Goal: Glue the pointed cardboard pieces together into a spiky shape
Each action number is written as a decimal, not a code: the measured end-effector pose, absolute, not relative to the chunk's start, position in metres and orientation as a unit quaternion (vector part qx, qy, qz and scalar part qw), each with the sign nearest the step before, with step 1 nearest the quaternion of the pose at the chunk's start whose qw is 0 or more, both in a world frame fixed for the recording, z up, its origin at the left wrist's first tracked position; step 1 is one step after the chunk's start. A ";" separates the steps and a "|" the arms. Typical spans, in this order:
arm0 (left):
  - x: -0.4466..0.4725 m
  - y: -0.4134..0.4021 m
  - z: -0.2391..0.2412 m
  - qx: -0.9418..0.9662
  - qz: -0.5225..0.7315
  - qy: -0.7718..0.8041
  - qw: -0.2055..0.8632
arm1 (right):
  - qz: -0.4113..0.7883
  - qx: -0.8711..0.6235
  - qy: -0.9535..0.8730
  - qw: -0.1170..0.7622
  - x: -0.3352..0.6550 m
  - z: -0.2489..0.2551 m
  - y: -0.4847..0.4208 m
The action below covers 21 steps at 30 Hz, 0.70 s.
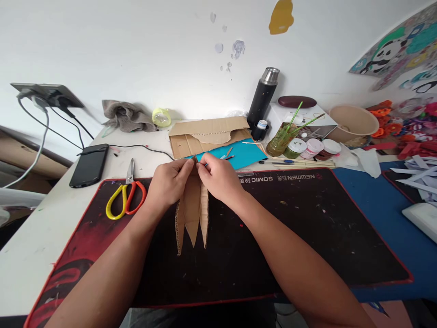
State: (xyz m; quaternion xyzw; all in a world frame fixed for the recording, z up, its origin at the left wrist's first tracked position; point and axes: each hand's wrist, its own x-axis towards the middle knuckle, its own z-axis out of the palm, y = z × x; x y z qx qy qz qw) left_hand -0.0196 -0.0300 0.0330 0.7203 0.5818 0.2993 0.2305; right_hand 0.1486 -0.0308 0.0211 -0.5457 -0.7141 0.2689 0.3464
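Note:
My left hand (pixel 169 182) and my right hand (pixel 220 176) both pinch the far end of a folded cardboard piece (pixel 193 214) over the black and red desk mat (pixel 307 228). The cardboard hangs toward me in three long pointed strips. Fingers of both hands are closed on its top edge, side by side. Something thin shows at my right fingertips; I cannot make it out.
Yellow and orange scissors (pixel 125 198) lie left on the mat, a black phone (pixel 89 165) beyond them. Behind my hands are flat cardboard sheets (pixel 208 132), a teal sheet (pixel 244 155), a black flask (pixel 262 98), paint jars (pixel 307 148), a brush jar (pixel 280 139) and a bowl (pixel 355 122).

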 end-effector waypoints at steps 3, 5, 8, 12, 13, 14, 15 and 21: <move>-0.019 -0.031 0.034 0.717 0.303 0.583 0.235 | 0.281 -0.546 -0.710 0.344 0.150 0.021 -0.031; -0.018 -0.031 0.035 0.709 0.310 0.584 0.245 | 0.287 -0.545 -0.707 0.347 0.151 0.021 -0.030; -0.017 -0.031 0.038 0.693 0.322 0.588 0.266 | 0.291 -0.539 -0.706 0.357 0.151 0.022 -0.030; -0.015 -0.031 0.041 0.682 0.332 0.588 0.282 | 0.307 -0.536 -0.699 0.361 0.152 0.024 -0.029; -0.015 -0.032 0.042 0.680 0.335 0.586 0.286 | 0.310 -0.536 -0.697 0.362 0.153 0.024 -0.030; -0.015 -0.032 0.042 0.678 0.338 0.585 0.290 | 0.313 -0.536 -0.695 0.362 0.153 0.025 -0.030; -0.015 -0.031 0.041 0.677 0.340 0.583 0.293 | 0.315 -0.536 -0.694 0.363 0.153 0.025 -0.030; -0.018 -0.031 0.040 0.681 0.340 0.572 0.305 | 0.366 -0.519 -0.675 0.375 0.156 0.026 -0.030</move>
